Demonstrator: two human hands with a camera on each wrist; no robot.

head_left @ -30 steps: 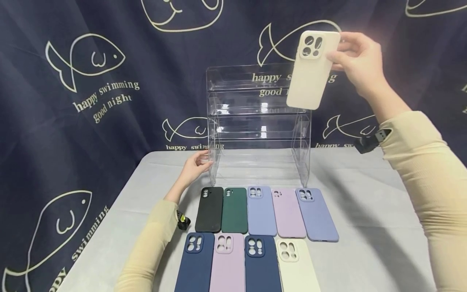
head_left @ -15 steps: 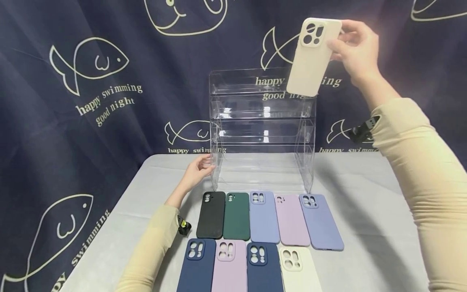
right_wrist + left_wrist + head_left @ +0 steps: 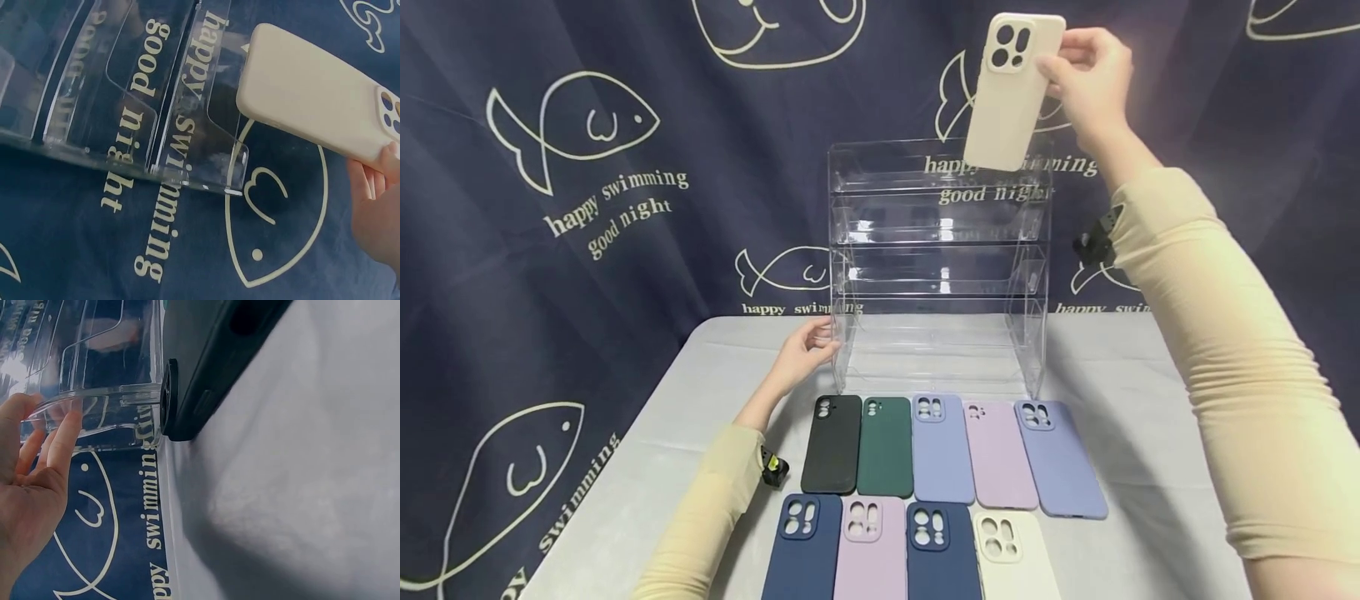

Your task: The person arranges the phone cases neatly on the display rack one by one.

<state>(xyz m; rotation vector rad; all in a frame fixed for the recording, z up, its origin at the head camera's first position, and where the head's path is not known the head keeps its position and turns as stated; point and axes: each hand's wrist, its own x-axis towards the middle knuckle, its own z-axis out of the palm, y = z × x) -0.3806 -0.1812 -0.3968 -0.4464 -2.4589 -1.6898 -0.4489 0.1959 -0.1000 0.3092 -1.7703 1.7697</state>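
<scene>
My right hand (image 3: 1093, 83) pinches a cream phone case (image 3: 1015, 100) by its upper right edge. The case is held up, slightly tilted, camera cutouts at the top, and its lower end overlaps the top tier of a clear tiered display rack (image 3: 936, 271). In the right wrist view the cream case (image 3: 312, 87) is beside the rack's upper corner (image 3: 231, 187), thumb on its back. Low on the rack's left side, my left hand (image 3: 805, 354) grips the clear side panel; in the left wrist view thumb and fingers (image 3: 62, 444) are around the panel's edge.
In front of the rack lies a row of phone cases: black (image 3: 831, 446), green (image 3: 885, 450), periwinkle (image 3: 943, 458), lilac (image 3: 1000, 462) and another periwinkle case (image 3: 1063, 467). A nearer row has navy (image 3: 801, 567), lilac (image 3: 871, 567), navy (image 3: 945, 571) and cream (image 3: 1018, 571) cases. A fish-print curtain (image 3: 625, 350) hangs behind.
My right hand has raised the cream case and then brought it left, over the rack's top tier. The left hand stays at the rack's side; the view shifted slightly.
</scene>
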